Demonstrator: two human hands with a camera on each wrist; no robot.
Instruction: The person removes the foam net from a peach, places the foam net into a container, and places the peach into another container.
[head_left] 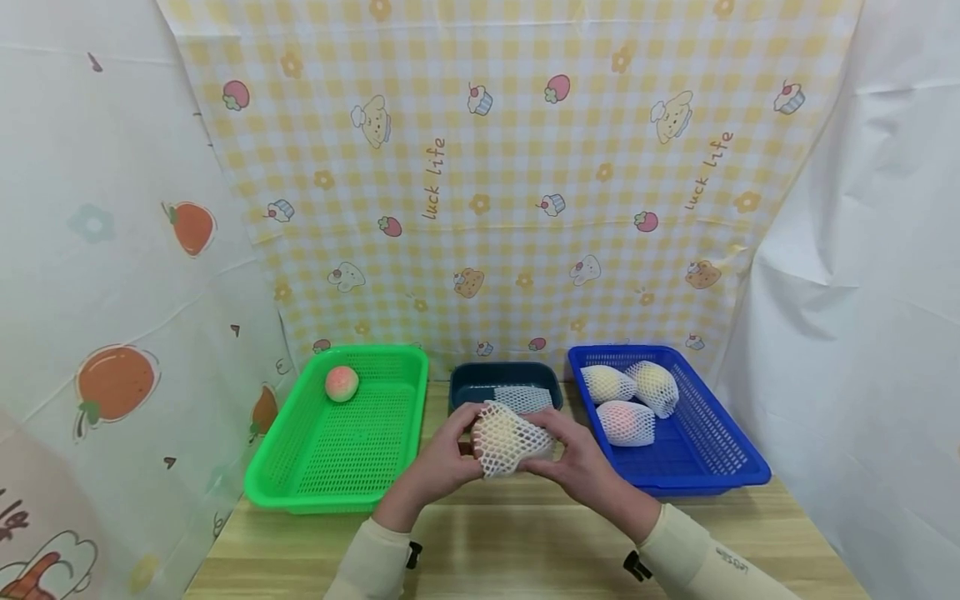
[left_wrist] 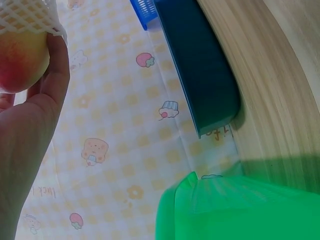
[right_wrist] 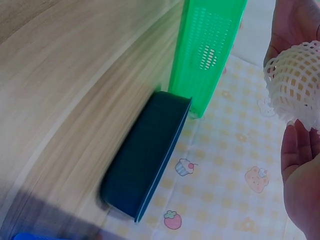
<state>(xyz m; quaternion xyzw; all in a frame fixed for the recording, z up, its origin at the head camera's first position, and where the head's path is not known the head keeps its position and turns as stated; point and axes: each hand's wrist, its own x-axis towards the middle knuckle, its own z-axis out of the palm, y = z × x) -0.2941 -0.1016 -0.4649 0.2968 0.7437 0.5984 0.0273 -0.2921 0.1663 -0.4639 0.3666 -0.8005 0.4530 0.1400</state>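
Over the middle of the table, my left hand (head_left: 444, 460) grips a red-and-yellow peach (left_wrist: 22, 60). A white foam fruit net (head_left: 506, 439) covers part of the peach, whose bare end shows in the left wrist view. My right hand (head_left: 581, 467) pinches the net from the other side, its thumb and fingers on the mesh. The right wrist view shows the net (right_wrist: 297, 82) between both hands. Just behind them stands a dark teal tray (head_left: 468, 375) with flat foam netting (head_left: 525, 397) in it.
A green basket (head_left: 258, 475) on the left holds one bare pink peach (head_left: 342, 383). On the right, a blue basket (head_left: 720, 479) holds three net-covered fruits, among them a pinkish one (head_left: 626, 423). A checked cloth (head_left: 480, 167) hangs behind the wooden table (head_left: 510, 550).
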